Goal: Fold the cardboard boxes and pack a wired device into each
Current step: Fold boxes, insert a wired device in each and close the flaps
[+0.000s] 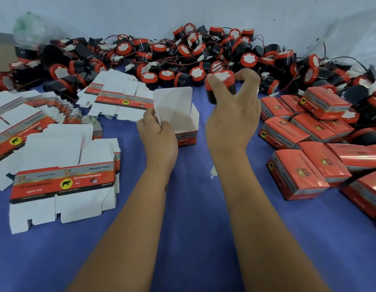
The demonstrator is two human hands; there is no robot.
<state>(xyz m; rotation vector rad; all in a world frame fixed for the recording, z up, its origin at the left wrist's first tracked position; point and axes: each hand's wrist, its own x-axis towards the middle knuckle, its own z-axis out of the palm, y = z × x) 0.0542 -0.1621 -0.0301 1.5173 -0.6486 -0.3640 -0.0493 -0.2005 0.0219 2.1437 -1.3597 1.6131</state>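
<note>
Over blue cloth (pixel 193 228), left hand (pixel 156 133) gripping open box (pixel 182 123), right hand (pixel 231 114) holding device (pixel 219 85)

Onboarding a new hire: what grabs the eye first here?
The heap of red-and-black horns along the far edge. In the middle, the right hand grips one horn while the left hand holds an open box. Closed red boxes are stacked right, flat box blanks left.
</note>
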